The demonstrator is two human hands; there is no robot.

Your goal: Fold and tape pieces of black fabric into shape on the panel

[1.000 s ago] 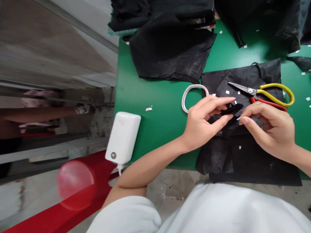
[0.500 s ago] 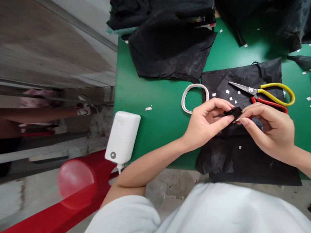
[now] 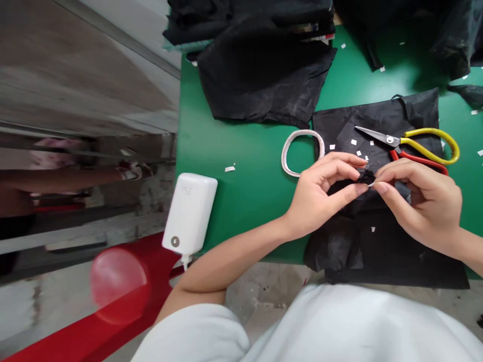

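Over a black plastic sheet, my left hand [image 3: 320,191] has its thumb and fingers bent around a small crumpled black piece [image 3: 365,176], partly hidden by the fingers. Opposite it, my right hand [image 3: 426,201] pinches a tiny white strip [image 3: 371,184] between thumb and index finger. That strip reaches to the tip of my left thumb. Scissors [image 3: 390,140] with one yellow and one red handle lie slightly open just beyond my right hand. A white roll of tape [image 3: 284,153] lies flat beside my left hand. Little white scraps [image 3: 353,142] dot the black sheet [image 3: 339,120].
A white power bank [image 3: 190,211] with a cable stands at the left edge of the green table [image 3: 241,196]. Black sheets [image 3: 264,80] are piled at the back. Left of the table are a red stool [image 3: 151,261] and another person's arm [image 3: 68,178].
My fingertips have shifted slightly; the black piece now shows less, and the white strip shows more clearly between my hands. My right hand has moved a little to the right.
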